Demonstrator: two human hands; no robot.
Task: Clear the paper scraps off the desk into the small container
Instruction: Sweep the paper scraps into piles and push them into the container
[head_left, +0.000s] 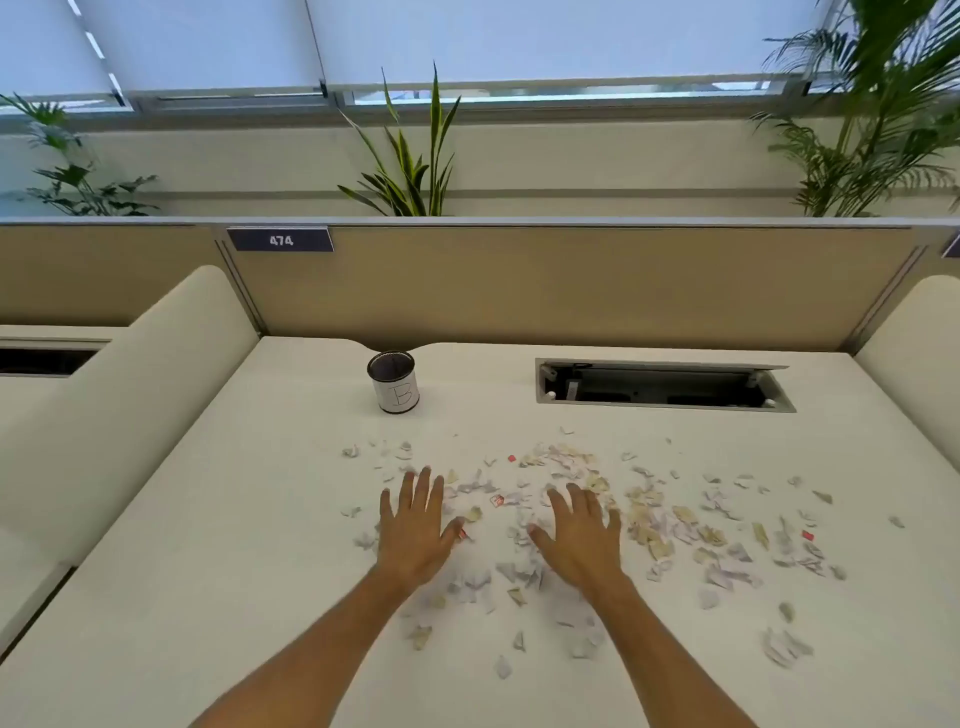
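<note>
The white label (397, 396) wrapped around the small container (393, 382) carries a hand-drawn letter "B". On the partition behind the bench, a dark plate (280, 240) reads "474" in white digits.

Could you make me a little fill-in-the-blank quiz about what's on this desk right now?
1. The small container is marked with the letter ____.
2. The sign on the divider reads ____.
3. Both the left hand and right hand lie flat with fingers ____.
4. The paper scraps lie scattered on the ____.

Missing words: B; 474; spread; desk
</note>
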